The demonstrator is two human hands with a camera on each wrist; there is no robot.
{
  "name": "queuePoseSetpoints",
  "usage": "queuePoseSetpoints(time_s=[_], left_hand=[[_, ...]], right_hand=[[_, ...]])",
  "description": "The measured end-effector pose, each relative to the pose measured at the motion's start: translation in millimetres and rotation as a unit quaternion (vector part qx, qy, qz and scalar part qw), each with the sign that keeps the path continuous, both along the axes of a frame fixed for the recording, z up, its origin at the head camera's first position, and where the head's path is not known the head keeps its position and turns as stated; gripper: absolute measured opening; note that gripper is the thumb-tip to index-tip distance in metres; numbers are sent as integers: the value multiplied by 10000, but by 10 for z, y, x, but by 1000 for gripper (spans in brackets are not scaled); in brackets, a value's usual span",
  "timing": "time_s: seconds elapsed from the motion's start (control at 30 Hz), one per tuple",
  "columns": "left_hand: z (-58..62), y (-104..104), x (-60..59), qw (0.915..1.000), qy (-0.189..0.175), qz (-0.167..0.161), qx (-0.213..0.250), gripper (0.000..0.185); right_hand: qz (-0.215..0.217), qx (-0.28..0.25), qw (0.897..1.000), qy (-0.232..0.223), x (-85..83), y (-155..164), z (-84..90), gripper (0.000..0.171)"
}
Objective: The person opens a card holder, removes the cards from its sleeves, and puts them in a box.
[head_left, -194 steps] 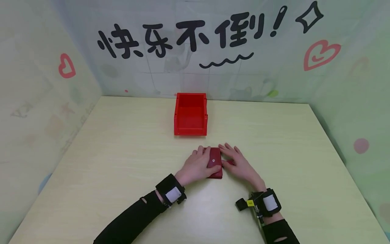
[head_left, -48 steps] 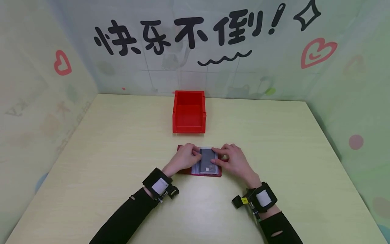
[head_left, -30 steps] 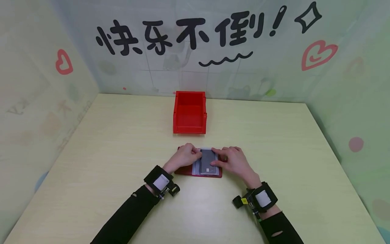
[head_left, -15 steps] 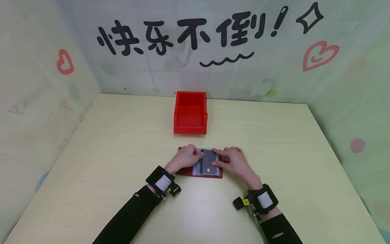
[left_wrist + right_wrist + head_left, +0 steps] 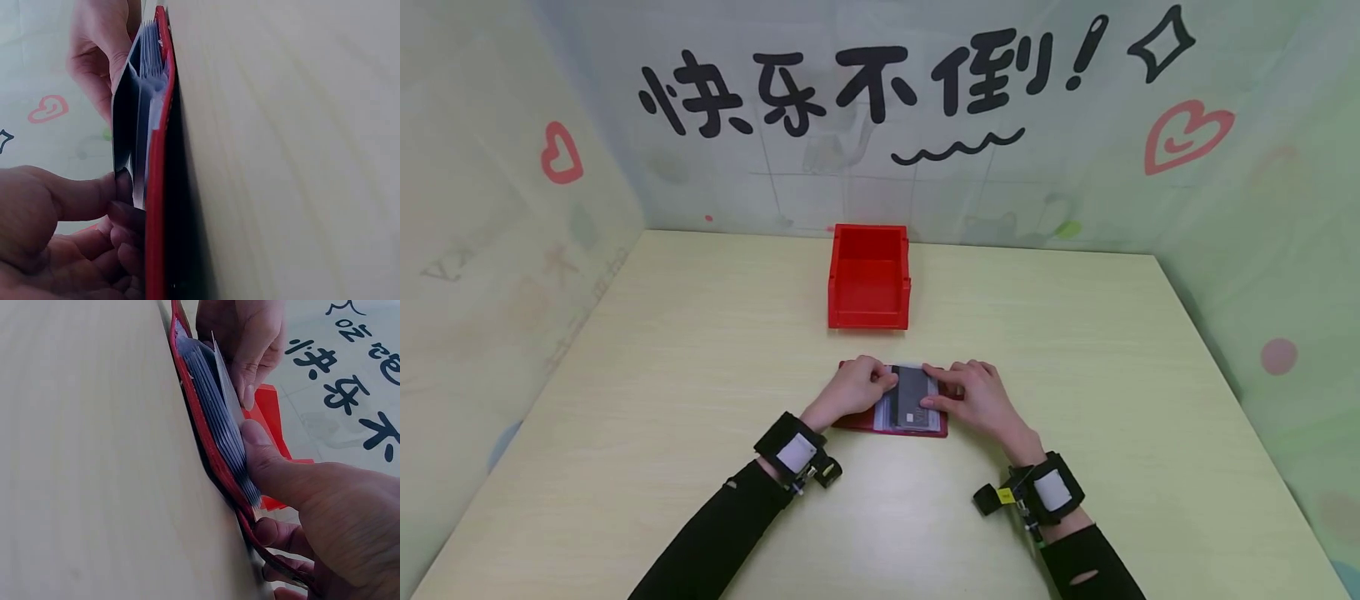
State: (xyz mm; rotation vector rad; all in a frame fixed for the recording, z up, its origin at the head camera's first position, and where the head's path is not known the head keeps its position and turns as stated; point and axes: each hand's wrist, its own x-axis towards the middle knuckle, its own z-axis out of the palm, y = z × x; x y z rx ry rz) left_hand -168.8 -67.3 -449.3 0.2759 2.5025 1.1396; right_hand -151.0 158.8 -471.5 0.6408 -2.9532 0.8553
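A red card holder [image 5: 856, 420] lies opened out on the table, with its stack of clear sleeves [image 5: 215, 406] at the right half. On top of the sleeves is a dark grey card [image 5: 913, 400]; its left edge stands slightly raised in the left wrist view. My left hand [image 5: 850, 387] pinches that edge between thumb and finger. From the other side, my right hand [image 5: 987, 403] grips the holder, thumb on the card and sleeves, fingers curled by the red cover. Whether the card is partly inside a sleeve I cannot tell.
A red plastic bin [image 5: 868, 320] stands behind the holder, close to the back wall. Printed fabric walls enclose the pale wooden table [image 5: 1075, 333] at the back and both sides. Each wrist carries a strapped camera.
Several seconds ago the card holder was closed, with both hands at it. It is now opened leftward and the left hand pinches the card. Over the last second, the hands have barely moved.
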Motion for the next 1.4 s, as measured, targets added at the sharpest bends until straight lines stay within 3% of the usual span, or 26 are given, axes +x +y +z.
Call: queuePoseSetpoints(time_s=[0.4,1.0,1.4], left_hand=[[-31,17,54,9992,327,173,127,30],[-19,-73,20,9980,-265,418,397,26],[-20,-155,21,9966,-279,533,562,30]], right_hand=[[-60,38,9998,-192,2,9,5,57],[-118,18,9995,-307,-2,7,-12,57],[-84,64,9997,-236,5,7,-7,56]])
